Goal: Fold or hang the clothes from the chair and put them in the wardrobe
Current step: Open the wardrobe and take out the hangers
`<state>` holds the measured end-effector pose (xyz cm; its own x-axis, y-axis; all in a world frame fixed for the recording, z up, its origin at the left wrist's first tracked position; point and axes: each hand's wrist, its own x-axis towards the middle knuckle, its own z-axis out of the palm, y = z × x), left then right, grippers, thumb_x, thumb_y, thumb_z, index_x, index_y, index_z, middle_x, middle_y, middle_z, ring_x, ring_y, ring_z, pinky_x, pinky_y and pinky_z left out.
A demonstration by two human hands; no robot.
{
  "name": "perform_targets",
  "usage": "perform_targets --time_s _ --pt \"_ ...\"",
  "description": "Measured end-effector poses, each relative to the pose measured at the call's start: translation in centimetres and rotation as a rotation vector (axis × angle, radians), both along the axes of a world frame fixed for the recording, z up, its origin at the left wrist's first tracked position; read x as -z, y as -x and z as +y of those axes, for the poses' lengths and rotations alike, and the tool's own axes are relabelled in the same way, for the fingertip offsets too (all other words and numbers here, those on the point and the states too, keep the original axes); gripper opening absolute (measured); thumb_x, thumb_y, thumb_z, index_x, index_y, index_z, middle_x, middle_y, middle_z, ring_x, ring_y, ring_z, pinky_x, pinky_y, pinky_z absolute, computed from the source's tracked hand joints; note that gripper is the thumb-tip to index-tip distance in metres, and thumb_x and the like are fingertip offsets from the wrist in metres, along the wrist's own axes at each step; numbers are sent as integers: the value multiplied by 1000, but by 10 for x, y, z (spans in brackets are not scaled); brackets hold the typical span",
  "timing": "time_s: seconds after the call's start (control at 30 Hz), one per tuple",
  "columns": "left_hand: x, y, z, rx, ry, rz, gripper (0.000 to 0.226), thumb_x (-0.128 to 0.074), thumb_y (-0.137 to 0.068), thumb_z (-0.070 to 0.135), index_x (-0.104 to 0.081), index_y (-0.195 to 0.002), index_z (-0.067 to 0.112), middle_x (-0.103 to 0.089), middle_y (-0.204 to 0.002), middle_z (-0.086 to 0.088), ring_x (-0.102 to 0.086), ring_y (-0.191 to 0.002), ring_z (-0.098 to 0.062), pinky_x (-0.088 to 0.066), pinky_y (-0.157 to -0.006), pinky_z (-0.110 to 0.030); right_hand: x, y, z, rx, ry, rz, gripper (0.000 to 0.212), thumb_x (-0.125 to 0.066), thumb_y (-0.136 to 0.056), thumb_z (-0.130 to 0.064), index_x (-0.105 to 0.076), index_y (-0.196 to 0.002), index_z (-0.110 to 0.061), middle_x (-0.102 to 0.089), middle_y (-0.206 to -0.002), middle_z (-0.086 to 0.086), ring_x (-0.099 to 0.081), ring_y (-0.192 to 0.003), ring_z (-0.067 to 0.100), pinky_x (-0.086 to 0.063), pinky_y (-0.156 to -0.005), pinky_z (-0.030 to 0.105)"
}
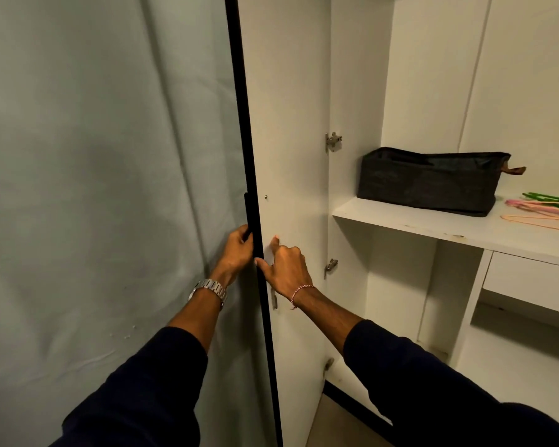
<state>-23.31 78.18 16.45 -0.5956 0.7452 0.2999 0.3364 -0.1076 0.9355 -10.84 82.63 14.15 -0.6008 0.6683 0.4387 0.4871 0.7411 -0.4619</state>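
Observation:
The white wardrobe door (288,124) stands open, its black edge facing me. My left hand (236,250) grips the black handle on the door's outer side. On the inner face, my right hand (284,269) has its index finger touching the panel, its thumb against the door's edge and the other fingers curled. The wardrobe's inside shows a white shelf (417,221). No clothes and no chair are in view.
A black fabric storage box (430,182) sits on the shelf, with several coloured hangers (546,208) to its right. A white drawer (530,282) hangs below the shelf at the right. A pale green-grey cloth (94,188) covers the left side.

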Motion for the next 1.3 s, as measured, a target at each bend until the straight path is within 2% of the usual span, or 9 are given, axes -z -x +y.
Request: perform_targets --time_s 0.27,0.4,0.5,0.6,0.83,0.93,1.1,1.17,1.3 --pt "6 23 -7 -144 -13 -138 21 -47 -106 18 -67 -107 13 -72 -109 -8 -71 -99 -24 -59 -89 -41 10 28 -4 -71 103 6 74 -55 -101 -40 -17 -159 -16 -62 -127 17 -62 -112 34 -52 -94 37" --pt "4 31 -8 -321 -1 -17 29 -49 -105 15 -70 -90 1 -64 -75 -5 -54 -64 -12 -46 -55 -17 17 30 -3 -107 91 -4 68 -54 -102 -36 -22 -159 -17 -62 -131 17 -60 -119 35 -50 -100 39" --pt "3 33 -9 -428 -3 48 44 -53 -102 13 -56 -59 7 -46 -54 -1 -36 -45 -4 -29 -43 -20 18 25 3 -136 87 -12 65 -55 -102 -31 -26 -158 -15 -60 -135 18 -59 -122 36 -50 -101 41" --pt "0 33 -9 -495 16 18 49 -54 -101 9 -46 -53 11 -40 -46 4 -33 -31 -2 -26 -32 -12 14 14 12 -128 68 -8 61 -55 -102 -28 -32 -155 -12 -61 -135 16 -57 -124 35 -48 -101 38" --pt "-4 30 -6 -680 40 8 25 -56 -95 4 -67 -73 1 -61 -72 -10 -53 -71 -18 -44 -66 -32 14 -25 38 -53 107 25 44 -57 -100 -24 -52 -140 -8 -65 -128 16 -60 -118 35 -51 -96 41" --pt "-8 11 -9 -830 49 27 29 -53 -96 11 -71 -89 -10 -70 -88 -30 -68 -82 -33 -50 -73 -42 13 -46 51 -12 123 38 45 -58 -100 -24 -52 -141 -9 -65 -128 16 -62 -115 33 -51 -96 40" --pt "-1 -29 2 -987 -22 413 31 -41 -102 19 -59 -95 -5 -62 -98 -27 -59 -93 -43 -44 -80 -49 7 -89 68 74 117 46 43 -60 -99 -22 -55 -140 -9 -66 -128 14 -63 -114 32 -52 -98 39" --pt "2 -48 13 -932 -120 602 24 -47 -100 16 -60 -92 -1 -62 -93 -22 -57 -88 -39 -42 -78 -48 5 -106 75 109 108 50 43 -61 -98 -22 -55 -139 -10 -66 -128 15 -64 -114 32 -54 -97 40" --pt "4 -94 34 -488 -175 796 11 -56 -96 14 -64 -93 7 -65 -86 -9 -60 -81 -27 -44 -70 -37 -4 -140 82 171 70 32 43 -60 -99 -23 -54 -140 -11 -66 -126 15 -66 -108 32 -54 -91 39"
